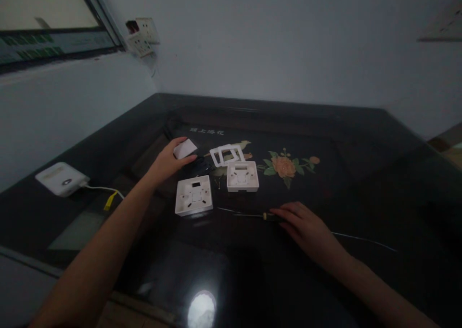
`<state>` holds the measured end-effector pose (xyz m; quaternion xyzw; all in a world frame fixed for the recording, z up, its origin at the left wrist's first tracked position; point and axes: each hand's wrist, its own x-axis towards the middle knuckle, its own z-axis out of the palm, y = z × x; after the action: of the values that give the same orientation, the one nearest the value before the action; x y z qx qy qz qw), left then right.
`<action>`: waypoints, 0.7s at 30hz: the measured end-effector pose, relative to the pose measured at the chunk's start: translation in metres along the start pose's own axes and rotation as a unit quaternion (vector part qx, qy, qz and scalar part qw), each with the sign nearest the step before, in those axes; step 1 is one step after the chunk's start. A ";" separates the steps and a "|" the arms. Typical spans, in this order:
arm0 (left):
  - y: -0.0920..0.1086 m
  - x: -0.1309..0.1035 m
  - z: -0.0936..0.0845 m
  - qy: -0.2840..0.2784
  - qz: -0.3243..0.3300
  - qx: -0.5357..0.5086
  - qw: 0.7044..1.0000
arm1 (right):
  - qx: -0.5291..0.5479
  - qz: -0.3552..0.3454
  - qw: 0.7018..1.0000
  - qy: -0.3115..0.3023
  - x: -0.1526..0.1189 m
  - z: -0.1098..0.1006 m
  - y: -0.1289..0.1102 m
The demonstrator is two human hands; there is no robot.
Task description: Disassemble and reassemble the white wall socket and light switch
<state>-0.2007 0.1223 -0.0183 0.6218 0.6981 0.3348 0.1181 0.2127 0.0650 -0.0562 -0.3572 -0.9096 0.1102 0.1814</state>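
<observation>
My left hand grips a flat white square plate between thumb and fingers, above the dark glossy tabletop. My right hand is closed around the handle of a screwdriver; its thin shaft points left and lies low over the table. Between the hands sit two open white plastic wall boxes, the nearer one slightly below my left hand and the other farther right. Behind them lie thin white square frames, overlapping. A dark object beside my left fingers is too dim to name.
To the left rests a white rounded device with a white cable and a yellow tag. Tiny screw-like pieces lie between the boxes. A thin pale line runs right of my right hand. Walls bound the table behind and left.
</observation>
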 end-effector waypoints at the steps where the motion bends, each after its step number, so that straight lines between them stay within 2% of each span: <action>1: -0.001 0.010 0.006 -0.013 0.001 0.002 1.000 | 0.001 -0.019 1.000 -0.004 0.007 0.003 -0.005; 4: 0.000 0.034 0.023 -0.036 0.010 0.012 0.999 | -0.001 -0.069 0.998 -0.011 0.027 0.012 -0.019; 6: 0.003 0.041 0.031 -0.051 0.025 0.017 0.998 | -0.005 -0.091 0.996 -0.008 0.039 0.019 -0.027; 10: 0.012 0.039 0.040 -0.082 0.078 0.026 0.993 | -0.013 -0.111 0.994 0.010 0.052 0.031 -0.039; 15: 0.023 0.031 0.047 -0.123 0.149 0.044 0.980 | -0.031 -0.123 0.991 0.039 0.055 0.041 -0.042; 21: 0.030 0.046 0.058 -0.173 0.199 0.061 0.963 | -0.045 -0.134 0.988 0.068 0.054 0.050 -0.040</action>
<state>-0.1525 0.1841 -0.0315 0.8023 0.5488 0.1957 0.1296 0.1313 0.0699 -0.0744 -0.2461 -0.9388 0.0194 0.2401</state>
